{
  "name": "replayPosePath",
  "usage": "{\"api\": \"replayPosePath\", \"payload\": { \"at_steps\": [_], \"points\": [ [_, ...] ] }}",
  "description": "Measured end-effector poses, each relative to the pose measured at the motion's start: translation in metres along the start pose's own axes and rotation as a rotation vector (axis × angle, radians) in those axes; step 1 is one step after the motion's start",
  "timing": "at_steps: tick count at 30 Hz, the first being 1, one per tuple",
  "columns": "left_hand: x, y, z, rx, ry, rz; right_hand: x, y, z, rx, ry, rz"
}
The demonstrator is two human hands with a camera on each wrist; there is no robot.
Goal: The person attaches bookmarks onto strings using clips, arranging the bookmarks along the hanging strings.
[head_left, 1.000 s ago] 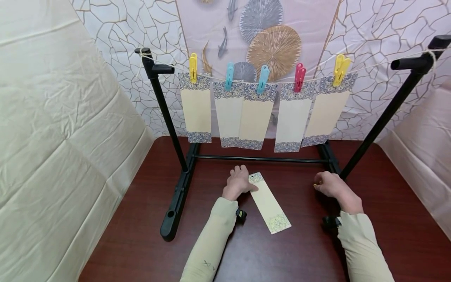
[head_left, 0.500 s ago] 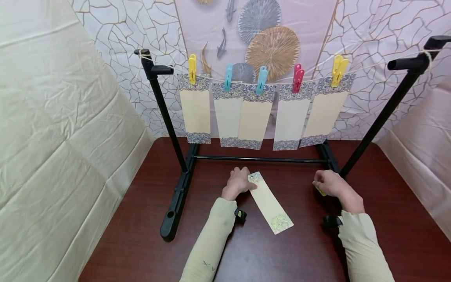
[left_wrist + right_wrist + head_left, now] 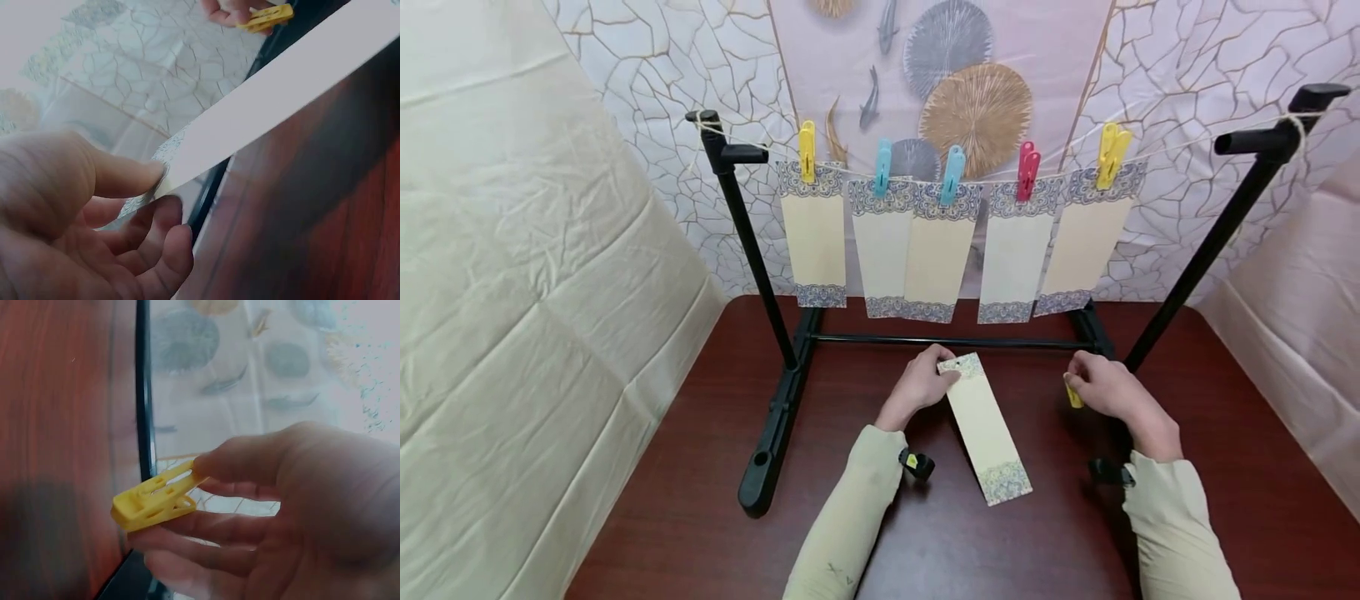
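My left hand [image 3: 919, 382] pinches the top end of a cream bookmark-shaped card [image 3: 987, 427] between thumb and fingers. The card has patterned bands at both ends and a small hole near the top. In the left wrist view the card [image 3: 269, 94] slants up over the table, its shadow below. At the right, my right hand [image 3: 1108, 390] holds a yellow clothespin [image 3: 1074, 395] between thumb and fingers. The right wrist view shows that clothespin [image 3: 156, 499] more closely.
A string [image 3: 1195, 143] runs between two posts of a black stand [image 3: 1195, 267]. Several patterned cards [image 3: 811, 237] hang from it by yellow, blue and red clothespins [image 3: 1027, 171]. A black crossbar [image 3: 940, 341] lies low behind the hands on the dark red table [image 3: 685, 467].
My left hand has lifted the card's top end off the table, and its lower end has swung slightly right. The yellow clothespin in my right hand has turned and shows more.
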State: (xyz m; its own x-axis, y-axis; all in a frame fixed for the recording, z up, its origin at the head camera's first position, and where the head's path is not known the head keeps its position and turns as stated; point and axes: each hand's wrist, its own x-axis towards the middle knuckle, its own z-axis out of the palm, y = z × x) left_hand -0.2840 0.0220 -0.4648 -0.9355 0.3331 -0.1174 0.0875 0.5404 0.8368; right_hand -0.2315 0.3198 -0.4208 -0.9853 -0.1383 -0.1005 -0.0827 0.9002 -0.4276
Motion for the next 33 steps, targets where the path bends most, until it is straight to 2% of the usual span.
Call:
{"api": "replayPosePath", "payload": {
  "at_steps": [12,19,26,33],
  "points": [
    [-0.021,0.033,0.007,-0.023,0.019,0.127,-0.019,-0.021,-0.015,0.044,0.147,-0.057],
    [-0.03,0.048,0.01,-0.089,0.041,0.173,-0.025,-0.034,-0.023,0.088,0.165,-0.107],
    [-0.03,0.061,0.009,-0.095,0.08,0.242,-0.033,-0.044,-0.04,0.074,0.289,-0.178],
    [-0.029,0.08,0.007,-0.081,0.082,0.283,-0.039,-0.054,-0.056,0.061,0.352,-0.179]
  ]
}}
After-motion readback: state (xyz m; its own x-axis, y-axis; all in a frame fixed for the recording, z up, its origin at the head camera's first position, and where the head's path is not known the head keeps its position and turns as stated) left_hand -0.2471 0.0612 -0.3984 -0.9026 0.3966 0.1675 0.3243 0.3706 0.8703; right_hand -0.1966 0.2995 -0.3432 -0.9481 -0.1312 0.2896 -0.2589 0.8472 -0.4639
